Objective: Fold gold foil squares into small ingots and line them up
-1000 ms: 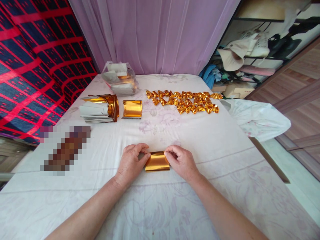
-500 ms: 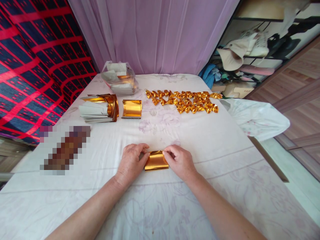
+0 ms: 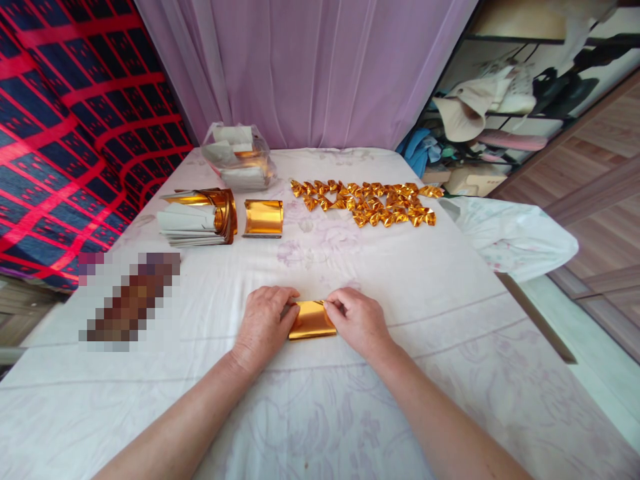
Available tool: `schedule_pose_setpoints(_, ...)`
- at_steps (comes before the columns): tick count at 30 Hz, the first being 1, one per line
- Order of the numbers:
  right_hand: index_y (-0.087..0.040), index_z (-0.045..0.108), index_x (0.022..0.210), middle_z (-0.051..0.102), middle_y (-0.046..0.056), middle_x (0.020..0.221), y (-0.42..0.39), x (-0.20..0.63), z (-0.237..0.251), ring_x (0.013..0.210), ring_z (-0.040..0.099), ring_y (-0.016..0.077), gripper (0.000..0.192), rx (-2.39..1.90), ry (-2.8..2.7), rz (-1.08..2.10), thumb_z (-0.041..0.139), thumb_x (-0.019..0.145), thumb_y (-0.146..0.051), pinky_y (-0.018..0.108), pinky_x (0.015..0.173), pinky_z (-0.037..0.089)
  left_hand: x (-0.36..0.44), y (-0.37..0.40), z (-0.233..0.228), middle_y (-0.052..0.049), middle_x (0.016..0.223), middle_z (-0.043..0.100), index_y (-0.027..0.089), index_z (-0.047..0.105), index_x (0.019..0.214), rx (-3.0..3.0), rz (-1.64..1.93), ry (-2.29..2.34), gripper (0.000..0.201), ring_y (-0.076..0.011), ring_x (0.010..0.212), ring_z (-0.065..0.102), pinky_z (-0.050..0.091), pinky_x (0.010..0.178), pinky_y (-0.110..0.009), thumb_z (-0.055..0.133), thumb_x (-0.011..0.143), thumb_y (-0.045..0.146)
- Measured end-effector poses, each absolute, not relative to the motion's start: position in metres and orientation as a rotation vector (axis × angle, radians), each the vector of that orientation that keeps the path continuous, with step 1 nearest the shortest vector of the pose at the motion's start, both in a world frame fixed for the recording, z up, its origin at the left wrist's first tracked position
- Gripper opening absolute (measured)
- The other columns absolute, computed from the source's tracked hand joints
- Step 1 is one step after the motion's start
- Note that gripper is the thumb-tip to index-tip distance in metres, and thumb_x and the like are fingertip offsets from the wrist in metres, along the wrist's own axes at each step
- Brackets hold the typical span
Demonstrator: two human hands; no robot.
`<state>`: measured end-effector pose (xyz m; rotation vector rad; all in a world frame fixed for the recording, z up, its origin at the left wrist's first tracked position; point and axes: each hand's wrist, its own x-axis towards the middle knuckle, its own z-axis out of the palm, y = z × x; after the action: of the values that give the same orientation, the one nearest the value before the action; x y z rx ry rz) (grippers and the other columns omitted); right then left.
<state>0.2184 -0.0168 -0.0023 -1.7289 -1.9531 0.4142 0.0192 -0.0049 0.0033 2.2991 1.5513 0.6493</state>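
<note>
The gold paper (image 3: 313, 321) lies on the cloth (image 3: 300, 413), between the two hands. The left hand (image 3: 267, 320) grips its left edge; the right hand (image 3: 357, 317) pinches its far right corner. The step in hand appears to be folding that corner. The next move calls for steadying the left edge and pressing the crease flat, keeping the layers aligned.

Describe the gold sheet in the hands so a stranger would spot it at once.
Find the wide, pale floral cloth and look to its nearer half. There the shiny gold sheet sits between the left hand and right hand. Unlike the crinkled gold pieces farther back, it is smooth, and it alone is held.
</note>
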Motion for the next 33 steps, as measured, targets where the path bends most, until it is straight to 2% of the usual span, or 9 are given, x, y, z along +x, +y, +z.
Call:
schedule_pose_setpoints(7, -0.024, 0.064, 0.072, 0.066, -0.003, 0.071, -0.016, 0.218, -0.002, 0.063, 0.057, 0.0121, 0.01, -1.754, -1.957, 0.403, 0.059, 0.08, -0.022, 0.023, 0.058, 0.036, 0.019, -0.004, 0.003, -0.003, 0.092, 0.065, 0.026, 0.072, 0.087, 2.323, 0.687, 1.466, 0.016, -0.0202, 0.09, 0.059, 0.043, 0.083, -0.037, 0.057, 0.087, 0.021)
schedule_pose_setpoints(15, -0.025, 0.064, 0.079, 0.064, -0.005, 0.068, -0.016, 0.218, -0.003, 0.057, 0.055, 0.011, 0.005, -1.764, -1.88, 0.433, 0.06, 0.078, -0.022, 0.023, 0.058, 0.036, 0.014, -0.001, 0.006, -0.002, 0.092, 0.066, 0.028, 0.075, 0.089, 2.352, 0.641, 1.42, 0.017, -0.0203, 0.088, 0.059, 0.043, 0.082, -0.037, 0.059, 0.087, 0.022)
schedule_pose_setpoints(26, -0.024, 0.064, 0.075, 0.065, -0.002, 0.078, -0.014, 0.221, 0.001, 0.075, 0.06, 0.0135, 0.008, -1.728, -1.97, 0.5, 0.061, 0.08, -0.019, 0.023, 0.065, 0.039, 0.014, 0.0, 0.008, -0.002, 0.093, 0.066, 0.029, 0.075, 0.088, 2.311, 0.611, 1.431, 0.01, -0.0217, 0.09, 0.059, 0.042, 0.083, -0.038, 0.07, 0.08, 0.028)
schedule_pose_setpoints(33, -0.023, 0.066, 0.081, 0.066, 0.001, 0.081, -0.012, 0.23, -0.003, 0.073, 0.061, 0.0136, 0.011, -1.524, -1.897, 0.566, 0.055, 0.083, -0.02, 0.023, 0.065, 0.045, 0.017, -0.003, 0.011, -0.002, 0.098, 0.065, 0.028, 0.073, 0.091, 2.315, 0.554, 1.47, 0.015, -0.023, 0.095, 0.057, 0.041, 0.086, -0.04, 0.072, 0.076, 0.026)
